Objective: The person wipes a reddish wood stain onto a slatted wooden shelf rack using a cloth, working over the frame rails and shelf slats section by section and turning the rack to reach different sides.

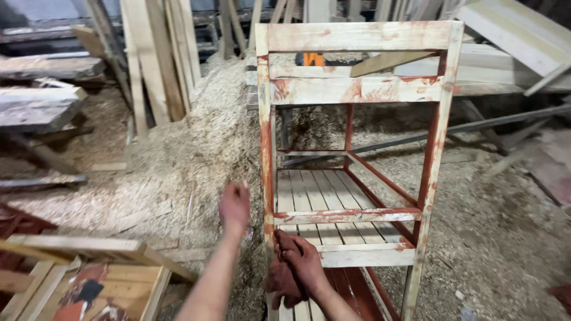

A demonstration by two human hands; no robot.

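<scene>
Two hands at a half-stained wooden rack frame, rubbing red-brown stain into its near left post.

Nearest, right hand closed around a dark red rag, grip pressed together on the cloth and held against the lower left post, just beside the front rail. Left hand raised free beside the same post, fingers loosely gathered, holding nothing. Likely step: wiping stain along the post; next stroke probably calls for firm, even pressure up the upright and onto the pale rail, with the free hand steadying the frame. Frame standing upright on the sawdust-covered floor, pale wood streaked unevenly red, inner bars darker, slatted shelf inside mostly bare. Farther off, planks leaning and stacked timber behind.
</scene>
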